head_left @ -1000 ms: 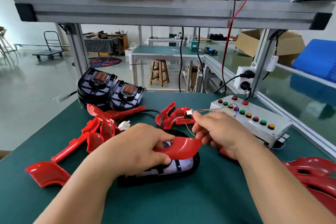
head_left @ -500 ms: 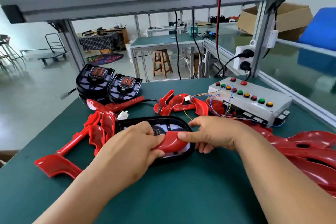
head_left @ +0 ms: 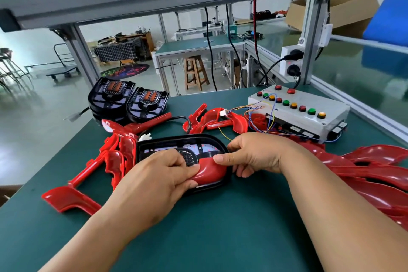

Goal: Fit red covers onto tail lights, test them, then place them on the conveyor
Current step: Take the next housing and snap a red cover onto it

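A: Status vs a second ago?

B: Left hand [head_left: 159, 176] grips the cover [head_left: 209, 172] at its left end, thumb on top, fingers curled below. A second ago it held that cover tipped up over the light [head_left: 187, 139]. Now the cover sits low in the light's near right corner.

A: Right hand?

B: Right hand [head_left: 256, 157] has let go of the plug it held up a second ago. Thumb tip now presses the cover's top right edge, and the fingers curl round the light's right rim. Much the same grip as half a second ago.

A: Where's the light?

B: Flat on the green table [head_left: 220, 227], between both hands, open side up. The rest of it is uncovered, with a black grille and pale inside showing.

A: Around it?

B: Spare covers [head_left: 72, 199] just beside its left end. Bigger red heap [head_left: 375, 161] right, beyond the right forearm. Behind: white plug [head_left: 223, 113] lying on another red part, thin coloured wires [head_left: 254, 112] running to the tester [head_left: 309, 115]. The tester is a grey box with red, green and amber buttons. More black lights [head_left: 128, 104] stacked at the far left edge.

A: Any markings?

B: Can't read any; any print is too small to make out. The view has tilted down since a second ago, and the power supply on the shelf has gone out of view.
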A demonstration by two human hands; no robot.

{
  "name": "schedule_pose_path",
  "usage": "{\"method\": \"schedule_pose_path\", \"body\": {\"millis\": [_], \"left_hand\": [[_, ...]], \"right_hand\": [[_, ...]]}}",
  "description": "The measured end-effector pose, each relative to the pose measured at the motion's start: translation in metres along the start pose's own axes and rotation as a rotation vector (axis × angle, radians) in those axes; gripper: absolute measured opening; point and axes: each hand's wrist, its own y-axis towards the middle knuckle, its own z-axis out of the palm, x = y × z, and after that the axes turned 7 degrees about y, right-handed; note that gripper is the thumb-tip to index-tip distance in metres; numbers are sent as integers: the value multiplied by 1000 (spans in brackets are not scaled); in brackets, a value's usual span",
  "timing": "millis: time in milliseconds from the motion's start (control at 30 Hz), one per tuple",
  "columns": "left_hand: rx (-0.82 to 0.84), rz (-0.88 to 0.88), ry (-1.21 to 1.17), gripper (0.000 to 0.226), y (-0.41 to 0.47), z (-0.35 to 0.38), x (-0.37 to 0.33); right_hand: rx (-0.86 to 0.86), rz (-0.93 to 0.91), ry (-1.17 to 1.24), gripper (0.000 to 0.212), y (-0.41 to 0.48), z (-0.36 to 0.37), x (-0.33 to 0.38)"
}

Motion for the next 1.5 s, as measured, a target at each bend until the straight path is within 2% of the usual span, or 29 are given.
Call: {"method": "schedule_pose_path", "body": {"millis": [67, 167, 300, 467, 533, 667, 800, 1067, 1200, 1400, 1500], "left_hand": [[-17, 15, 40, 23, -1, 0, -2], [-29, 32, 58, 37, -3, 2, -4], [-70, -51, -33, 37, -15, -1, 3], [-36, -197, -112, 32, -40, -8, 21], [-42, -213, -143, 31, -42, -11, 25], [-74, -225, -195, 40, -39, -18, 31], [-96, -175, -103, 51, -39, -9, 24], [-130, -176, -20, 41, -41, 2, 18], [-132, -213, -50, 38, -46, 3, 22], [-171, -427, -234, 12, -52, 6, 24], [-149, -521, -311, 20, -51, 10, 20]], "right_hand": [[2, 0, 2, 66, 0, 0, -1], [0, 1, 14, 67, 1, 0, -1], [-4, 12, 33, 66, 1, 0, -1], [-7, 18, 56, 38, 2, 0, -3], [-4, 16, 63, 33, 2, 0, -3], [-2, 30, 97, 38, 2, -1, -3], [16, 29, 100, 48, 0, 0, -1], [43, 19, 67, 52, -2, -1, 0], [8, 12, 33, 39, -1, 2, 0], [-64, 5, -66, 48, 1, 6, 1], [-70, 17, -81, 44, 0, 8, 3]]}}
